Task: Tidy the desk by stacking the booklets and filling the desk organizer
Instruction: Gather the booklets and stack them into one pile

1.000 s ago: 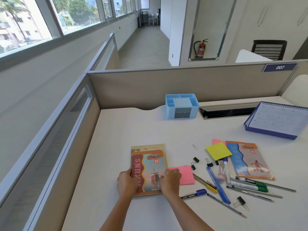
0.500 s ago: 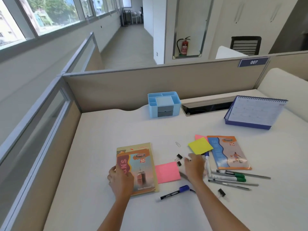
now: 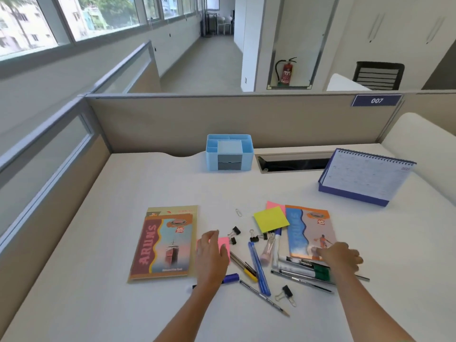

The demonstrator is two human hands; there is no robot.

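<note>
**Third booklet next; organizer not yet filled**

The desk (image 3: 148,183) holds a stack of two booklets (image 3: 167,245) just left of the left hand (image 3: 212,253). A third booklet (image 3: 308,230) lies apart from it, under the fingertips of the right hand (image 3: 341,256). Stacking looks to be the step in hand. The right hand's fingers curl down onto that booklet's near corner, but I cannot tell whether they have pinched it or only rest there. The left hand hovers loosely spread over a pink sticky note (image 3: 223,243), holding nothing.

The next move likely calls for lifting the third booklet clear of the markers (image 3: 306,266) lying across its near edge, then carrying it across the clutter between the hands to the stack.

The desk organizer (image 3: 229,154) stands well beyond both hands, against the partition. Its grey drawer sits closed and nothing shows above its rims. How full its open compartments are cannot be judged from here.

Between the hands lie blue pens (image 3: 257,265) and binder clips (image 3: 235,230), all outside the organizer.
</note>
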